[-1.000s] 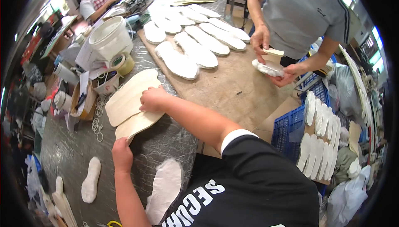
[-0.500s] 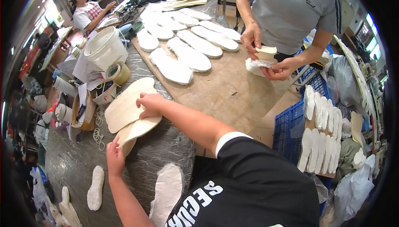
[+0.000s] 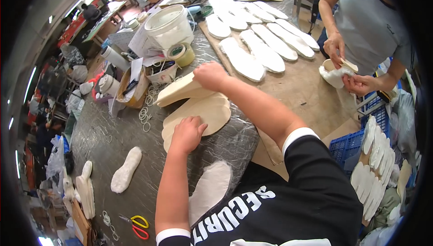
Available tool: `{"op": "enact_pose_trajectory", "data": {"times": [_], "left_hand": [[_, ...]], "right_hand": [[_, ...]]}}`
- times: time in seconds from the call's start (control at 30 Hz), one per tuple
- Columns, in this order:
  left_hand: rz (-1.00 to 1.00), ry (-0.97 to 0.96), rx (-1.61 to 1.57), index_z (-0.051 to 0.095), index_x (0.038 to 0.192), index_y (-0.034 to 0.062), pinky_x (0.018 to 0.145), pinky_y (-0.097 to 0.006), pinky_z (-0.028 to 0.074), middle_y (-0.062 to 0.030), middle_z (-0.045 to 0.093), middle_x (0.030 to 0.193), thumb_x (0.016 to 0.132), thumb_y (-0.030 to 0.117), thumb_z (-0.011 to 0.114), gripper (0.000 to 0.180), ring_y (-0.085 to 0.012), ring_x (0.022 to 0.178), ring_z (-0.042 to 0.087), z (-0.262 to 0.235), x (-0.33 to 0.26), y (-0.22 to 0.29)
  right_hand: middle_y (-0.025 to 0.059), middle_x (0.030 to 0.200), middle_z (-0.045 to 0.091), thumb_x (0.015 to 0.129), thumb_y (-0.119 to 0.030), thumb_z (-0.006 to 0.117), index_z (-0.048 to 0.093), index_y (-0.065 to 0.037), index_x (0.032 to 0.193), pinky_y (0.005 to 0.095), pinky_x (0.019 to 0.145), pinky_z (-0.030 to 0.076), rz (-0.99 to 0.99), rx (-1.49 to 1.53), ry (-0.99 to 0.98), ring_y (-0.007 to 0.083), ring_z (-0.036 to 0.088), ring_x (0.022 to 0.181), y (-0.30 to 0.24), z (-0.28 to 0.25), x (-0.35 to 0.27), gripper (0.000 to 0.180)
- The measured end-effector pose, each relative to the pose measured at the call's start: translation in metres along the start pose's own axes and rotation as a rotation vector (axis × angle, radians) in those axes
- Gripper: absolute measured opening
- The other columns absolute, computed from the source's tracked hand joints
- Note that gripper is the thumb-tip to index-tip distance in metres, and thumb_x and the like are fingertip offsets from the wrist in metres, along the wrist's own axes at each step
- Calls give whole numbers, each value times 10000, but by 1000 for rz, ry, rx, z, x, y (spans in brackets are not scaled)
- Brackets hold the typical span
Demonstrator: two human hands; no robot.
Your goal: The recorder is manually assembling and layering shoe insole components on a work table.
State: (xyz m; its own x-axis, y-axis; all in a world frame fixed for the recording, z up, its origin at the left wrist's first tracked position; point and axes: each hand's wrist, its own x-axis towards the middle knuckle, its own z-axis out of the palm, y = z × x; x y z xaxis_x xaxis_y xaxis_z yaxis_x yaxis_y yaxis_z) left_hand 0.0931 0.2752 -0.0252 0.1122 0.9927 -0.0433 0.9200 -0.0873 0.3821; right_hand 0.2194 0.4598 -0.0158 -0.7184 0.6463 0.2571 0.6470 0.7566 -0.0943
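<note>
My right hand [image 3: 211, 75] is closed on the edge of several cream insoles [image 3: 178, 91], holding them up at a tilt. Beneath them a second batch of cream insoles [image 3: 205, 115] lies on the dark table. On top of that lower batch rests my left hand [image 3: 188, 133], open, its thumb apart from its fingers. A fluffy white insole [image 3: 209, 185] lies by my body, partly under my left arm. Farther left is a smaller white insole [image 3: 126, 170].
Yellow-and-red-handled scissors [image 3: 139, 226] lie near the front edge. Beyond my hands stand a white bucket [image 3: 168, 27], tape rolls [image 3: 180, 54] and a small tub [image 3: 161, 71]. White insoles [image 3: 241, 59] cover a brown board. A co-worker's hands [image 3: 347, 68] hold a fluffy piece at right.
My right hand has lifted the upper insoles off the lower ones. My left hand has moved from the near edge onto the lower batch. The view has shifted left, bringing the scissors in.
</note>
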Motion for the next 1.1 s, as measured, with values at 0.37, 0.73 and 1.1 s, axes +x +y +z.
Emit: {"op": "enact_pose_trajectory", "data": {"times": [0.37, 0.73, 1.1], "left_hand": [[157, 866, 122, 621, 1018, 12, 862, -426, 455, -161, 629, 1010, 741, 90, 744, 313, -331, 977, 570, 2, 49, 10], [-224, 790, -1201, 610, 962, 8, 712, -261, 487, -48, 605, 929, 929, 69, 604, 69, -132, 786, 574, 24, 57, -61], [-110, 1114, -1253, 519, 1194, 11, 792, -294, 537, -91, 639, 1080, 987, 69, 502, 216, -155, 936, 641, -112, -104, -56]], "right_hand": [[98, 927, 686, 933, -275, 549, 694, -76, 910, 423, 802, 518, -284, 113, -71, 293, 660, 907, 9, -3, -14, 247], [201, 990, 659, 912, -123, 511, 636, 7, 973, 414, 861, 485, 279, 617, 103, 357, 619, 964, 27, 45, -55, 190], [109, 1177, 576, 839, -91, 545, 686, -91, 972, 518, 998, 322, 168, -105, -9, 296, 496, 1183, -13, 12, -62, 193]]}}
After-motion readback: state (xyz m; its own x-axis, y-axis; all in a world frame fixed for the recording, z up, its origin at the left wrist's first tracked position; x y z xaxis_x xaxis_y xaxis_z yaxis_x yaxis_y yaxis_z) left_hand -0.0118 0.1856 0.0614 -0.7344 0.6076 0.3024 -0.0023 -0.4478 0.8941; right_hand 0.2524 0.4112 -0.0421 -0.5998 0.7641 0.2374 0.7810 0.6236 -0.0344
